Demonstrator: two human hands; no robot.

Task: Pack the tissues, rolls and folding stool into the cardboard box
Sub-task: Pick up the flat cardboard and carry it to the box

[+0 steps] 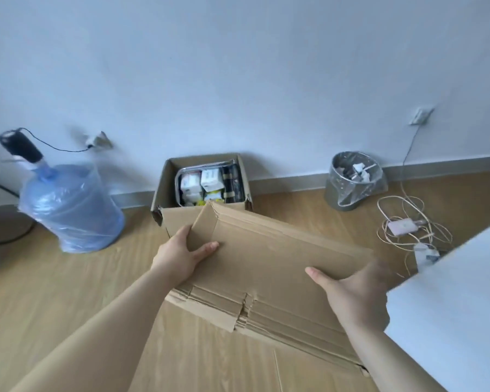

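A flattened brown cardboard box point(269, 258) is held tilted over the wooden floor. My left hand point(181, 254) grips its left edge, thumb on top. My right hand point(354, 292) clasps its right edge, fingers hidden behind the board. Beyond it, against the wall, stands a smaller open cardboard box point(160, 193). It holds white tissue packs point(207, 179) and a dark item inside a clear bag. No rolls or folding stool can be made out.
A large blue water jug point(71, 205) with a black pump stands at the left. A plastic-lined waste bin point(351, 182) stands at the right by the wall. Tangled cables and a power strip point(405, 226) lie on the floor. A white surface point(458, 306) fills the right.
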